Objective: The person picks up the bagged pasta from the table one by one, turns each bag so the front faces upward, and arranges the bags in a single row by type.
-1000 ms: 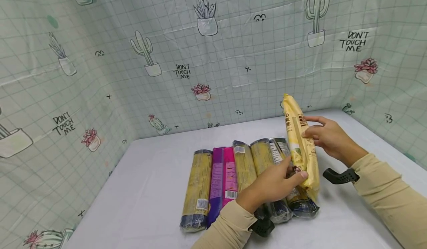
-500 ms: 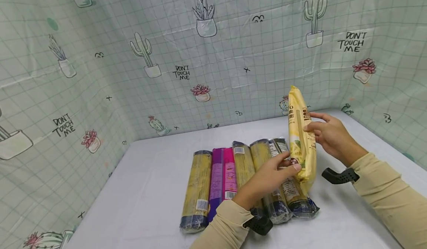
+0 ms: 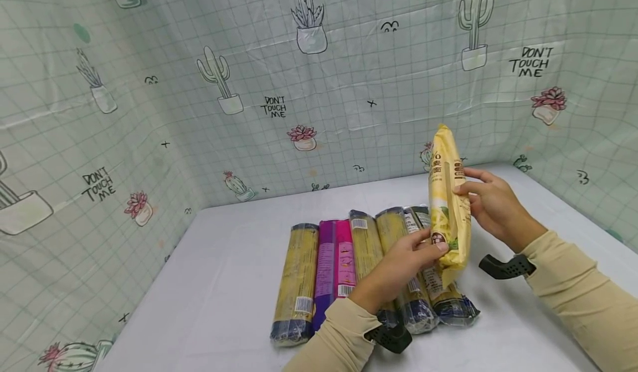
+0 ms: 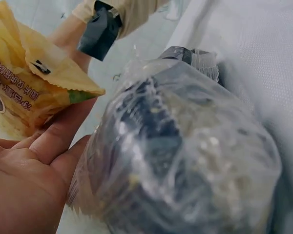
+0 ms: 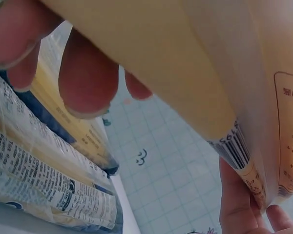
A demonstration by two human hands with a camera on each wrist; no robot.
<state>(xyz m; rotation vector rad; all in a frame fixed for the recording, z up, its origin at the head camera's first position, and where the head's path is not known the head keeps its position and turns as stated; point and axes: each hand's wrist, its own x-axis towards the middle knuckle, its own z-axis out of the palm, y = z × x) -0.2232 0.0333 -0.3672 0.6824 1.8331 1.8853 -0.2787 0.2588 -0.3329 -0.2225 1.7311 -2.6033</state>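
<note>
A yellow noodle packet stands nearly upright at the right of the row, raised off the table. Near its lower end my left hand pinches it, thumb on the front. My right hand grips its right edge higher up, thumb on the front face and fingers reaching behind. In the left wrist view, the packet's folded yellow end rests against my fingers, next to the clear wrapped end of another pack. The right wrist view shows a barcode on the packet's side.
Several long packs lie side by side on the white table: a spaghetti pack at the left end, a purple and pink pack beside it, and more spaghetti packs rightward. A patterned cloth hangs behind.
The yellow packet has risen slightly, shifted right at its top and become more upright. My left hand has moved up a little with its lower end. The row of packs has stayed put.
</note>
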